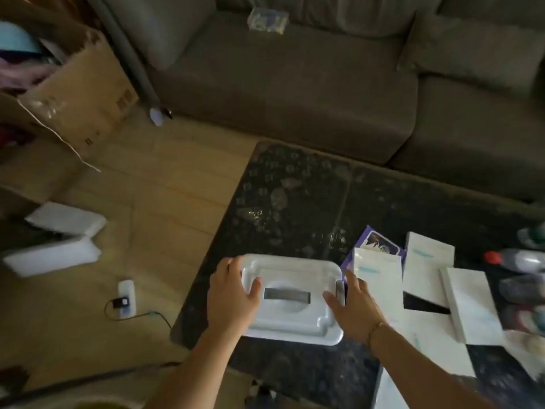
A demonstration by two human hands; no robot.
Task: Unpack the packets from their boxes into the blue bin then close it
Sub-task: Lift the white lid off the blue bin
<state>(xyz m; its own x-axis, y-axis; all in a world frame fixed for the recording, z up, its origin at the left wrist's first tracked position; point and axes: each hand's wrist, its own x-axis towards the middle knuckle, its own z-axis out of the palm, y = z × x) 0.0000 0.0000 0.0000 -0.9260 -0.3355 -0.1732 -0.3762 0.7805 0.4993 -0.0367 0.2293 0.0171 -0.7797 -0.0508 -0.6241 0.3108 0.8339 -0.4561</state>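
Low in the centre of the frame, on the near left corner of a dark speckled table: a pale bin seen from above, lid on, grey handle recess in the middle of the lid. On the bin's left edge, the left hand, fingers straight and spread, palm down, thumb lying across the lid; nothing gripped. At the bin's right edge, the right hand, also flat and open, fingers extended beside a grey side clip, thumb on the lid; whether the fingers touch the clip, cannot tell through the blur. Thin bracelet on the right wrist. To the right of the bin, a purple box, partly covered by a white packet; more white packets and flat white boxes spread on the table toward the lower right. At the far right edge, blurred bottles, one with a red cap. Across the top of the frame, a grey sofa with a small clear packet on its seat. Upper left, an open cardboard box on the wooden floor. Left of centre, two white foam blocks on the floor, and below them a small white device with a black cable.
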